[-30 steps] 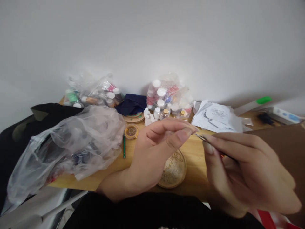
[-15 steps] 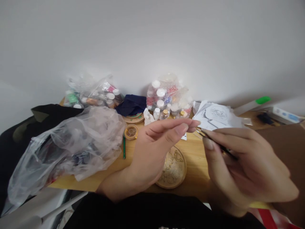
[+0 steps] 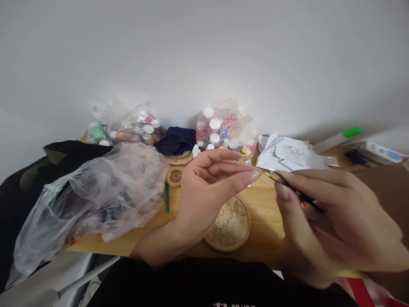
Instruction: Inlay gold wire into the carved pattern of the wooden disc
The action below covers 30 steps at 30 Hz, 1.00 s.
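My right hand [image 3: 338, 221] grips dark tweezers [image 3: 298, 194] between thumb and fingers. Their two tips are slightly apart and point at my left fingertips, with a small gap between. Thumb and index finger of my left hand [image 3: 201, 196] are pinched together; anything held there is too fine to make out. Below the hands lies a round wooden disc [image 3: 232, 232] with a gold outlined design, partly covered by my left hand. A round spool-like item with amber contents [image 3: 174, 176] and a green pencil [image 3: 166, 198] lie left of my left hand.
Clear plastic bags with capped bottles [image 3: 215, 123] stand against the wall [image 3: 204, 51]. A crumpled plastic bag [image 3: 128, 183] covers the table's left side. Dark blue cloth [image 3: 176, 140] and printed line drawings [image 3: 287, 152] lie at the back. Brown cardboard [image 3: 380, 187] is at right.
My left fingertips have drawn back slightly left and down from the tweezers. The other left fingers have lifted apart from the pinch. My right hand has shifted slightly right, still holding the tweezers.
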Tool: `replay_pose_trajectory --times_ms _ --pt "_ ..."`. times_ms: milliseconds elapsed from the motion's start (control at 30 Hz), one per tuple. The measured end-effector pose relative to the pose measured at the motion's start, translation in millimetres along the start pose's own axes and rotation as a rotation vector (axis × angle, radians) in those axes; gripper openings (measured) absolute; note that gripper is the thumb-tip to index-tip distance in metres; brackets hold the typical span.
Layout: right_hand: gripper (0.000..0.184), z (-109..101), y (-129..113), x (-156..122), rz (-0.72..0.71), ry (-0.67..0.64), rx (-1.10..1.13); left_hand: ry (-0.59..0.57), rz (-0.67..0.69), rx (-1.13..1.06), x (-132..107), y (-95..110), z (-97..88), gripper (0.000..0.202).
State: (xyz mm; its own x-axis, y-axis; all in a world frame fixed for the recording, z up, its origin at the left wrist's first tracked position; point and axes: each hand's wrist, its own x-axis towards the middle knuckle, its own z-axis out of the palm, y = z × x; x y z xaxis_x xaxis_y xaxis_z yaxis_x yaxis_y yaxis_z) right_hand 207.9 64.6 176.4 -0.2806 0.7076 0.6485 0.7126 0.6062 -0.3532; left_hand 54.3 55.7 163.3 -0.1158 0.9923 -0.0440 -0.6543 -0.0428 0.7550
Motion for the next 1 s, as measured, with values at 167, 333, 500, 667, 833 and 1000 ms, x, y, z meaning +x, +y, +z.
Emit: replay_pose_trajectory --times_ms 167,333,500,667,833,1000 --pt "0.013 -8.8 9.3 -2.1 -0.061 -0.037 -0.095 0.035 0.048 0.087 0.3 0.2 -3.4 0.023" --pt "0.017 -17.6 13.8 -8.7 -0.235 -0.015 -0.120 0.085 0.041 0.231 -4.7 3.9 -4.4 0.022" --pt "0.010 -24.5 12.2 -16.2 -0.207 -0.022 -0.139 0.072 0.039 0.276 -10.5 2.2 1.8 0.021" --pt "0.007 -29.8 10.0 -18.6 -0.244 0.033 -0.131 -0.026 -0.065 0.163 -17.4 -2.7 9.8 0.017" --pt "0.015 -36.1 9.5 -20.1 -0.288 0.054 -0.128 -0.093 -0.095 0.121 -20.1 -4.1 15.2 0.023" --pt "0.020 -39.2 10.4 -21.7 -0.320 0.022 -0.078 -0.075 -0.017 0.184 -21.5 -6.6 18.7 0.026"
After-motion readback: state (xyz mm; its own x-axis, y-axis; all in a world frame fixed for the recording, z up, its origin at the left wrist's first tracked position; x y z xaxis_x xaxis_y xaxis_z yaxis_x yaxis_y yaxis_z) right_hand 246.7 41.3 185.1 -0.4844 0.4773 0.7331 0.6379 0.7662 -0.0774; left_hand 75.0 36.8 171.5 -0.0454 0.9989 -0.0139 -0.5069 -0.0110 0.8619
